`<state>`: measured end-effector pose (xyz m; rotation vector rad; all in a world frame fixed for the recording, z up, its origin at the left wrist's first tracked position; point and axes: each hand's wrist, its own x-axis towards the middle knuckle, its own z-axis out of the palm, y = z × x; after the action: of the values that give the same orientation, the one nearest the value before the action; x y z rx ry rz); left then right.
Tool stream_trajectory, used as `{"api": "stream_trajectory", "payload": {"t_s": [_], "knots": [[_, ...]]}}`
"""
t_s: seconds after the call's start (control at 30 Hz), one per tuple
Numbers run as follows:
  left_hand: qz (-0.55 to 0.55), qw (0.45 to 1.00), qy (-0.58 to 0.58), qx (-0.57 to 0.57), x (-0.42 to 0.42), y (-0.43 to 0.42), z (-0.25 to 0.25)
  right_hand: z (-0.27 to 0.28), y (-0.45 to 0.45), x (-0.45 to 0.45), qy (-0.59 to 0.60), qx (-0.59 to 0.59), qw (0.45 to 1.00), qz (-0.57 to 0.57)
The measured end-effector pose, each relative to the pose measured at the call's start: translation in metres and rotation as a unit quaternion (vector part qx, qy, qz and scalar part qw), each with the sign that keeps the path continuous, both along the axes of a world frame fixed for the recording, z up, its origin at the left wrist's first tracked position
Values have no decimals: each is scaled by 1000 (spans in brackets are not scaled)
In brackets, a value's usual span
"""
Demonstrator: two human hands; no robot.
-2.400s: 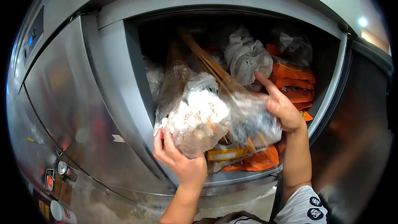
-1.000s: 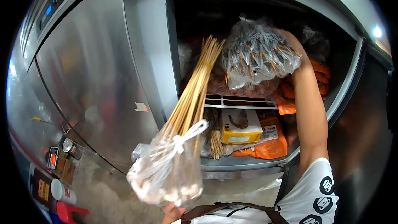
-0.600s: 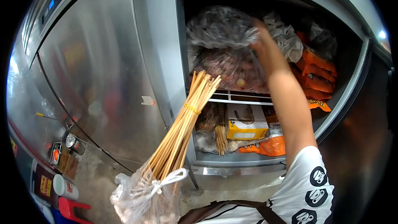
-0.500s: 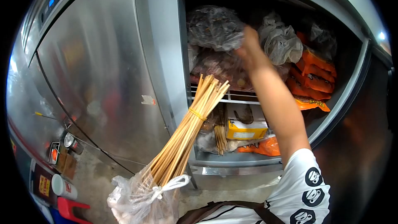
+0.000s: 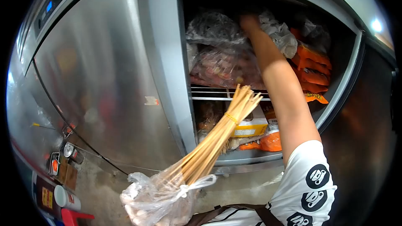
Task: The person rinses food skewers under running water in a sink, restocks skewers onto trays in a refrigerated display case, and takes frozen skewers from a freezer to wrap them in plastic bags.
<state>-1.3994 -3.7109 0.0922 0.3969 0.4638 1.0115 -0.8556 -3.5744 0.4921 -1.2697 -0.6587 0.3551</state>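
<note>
My right hand reaches deep into the open fridge compartment, between a clear plastic bag and a whitish crumpled bag. Its fingers are in shadow, so I cannot see whether they grip anything. Beneath the clear bag lies another bag of pinkish food. In front of my body, a bundle of skewers with a yellow band near its top sticks out of a knotted clear bag at the bottom. The lower ends of the skewers carry pale, rounded food inside that bag. My left hand does not show.
Orange packets are stacked at the right of the wire shelf. Below it sit a yellow and white box and an orange bag. A closed steel door stands left. A white tub and red stool are lower left.
My right hand has moved farther back into the compartment, past the clear bag's edge. The bagged skewers have shifted right and tilt more. The view has moved slightly.
</note>
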Motion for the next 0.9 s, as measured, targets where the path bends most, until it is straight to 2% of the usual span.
{"api": "stream_trajectory", "payload": {"t_s": [0.13,0.2,0.27,0.37,0.43,0.5,0.57,0.6,0.67,0.7,0.77,0.8,0.87,0.9], "knots": [[12,1000,1,4,-18,-1,-6,-8,-35,-20,-173,-18,982,-77],[17,1000,6,12,-29,-2,-8,-10,-70,-43,-266,70,958,-80],[21,999,7,35,-45,-4,-12,-20,-105,-74,-347,194,918,-13],[29,997,16,72,-57,-8,-8,-47,-174,-155,-583,116,784,181],[23,995,23,99,-68,-1,-2,-72,-196,-207,-755,-61,635,155],[11,991,46,122,-76,12,3,-127,-195,-215,-734,-94,633,228],[-13,985,94,142,-93,25,2,-164,-200,-222,-733,-171,605,261],[-29,980,124,154,-102,32,3,-178,-202,-222,-724,-159,626,244],[-64,962,193,180,-123,43,3,-203,-209,-220,-654,-311,632,277],[-80,952,225,192,-134,47,4,-220,-209,-216,-648,-315,634,282],[-103,943,255,189,-150,49,8,-259,-210,-207,-587,-231,663,402],[-106,949,247,167,-156,46,16,-274,-214,-207,-581,-226,663,414],[-78,969,194,134,-167,33,27,-302,-226,-217,-525,-219,713,410],[-84,968,190,139,-160,22,38,-318,-231,-220,-524,-210,709,423]]}}
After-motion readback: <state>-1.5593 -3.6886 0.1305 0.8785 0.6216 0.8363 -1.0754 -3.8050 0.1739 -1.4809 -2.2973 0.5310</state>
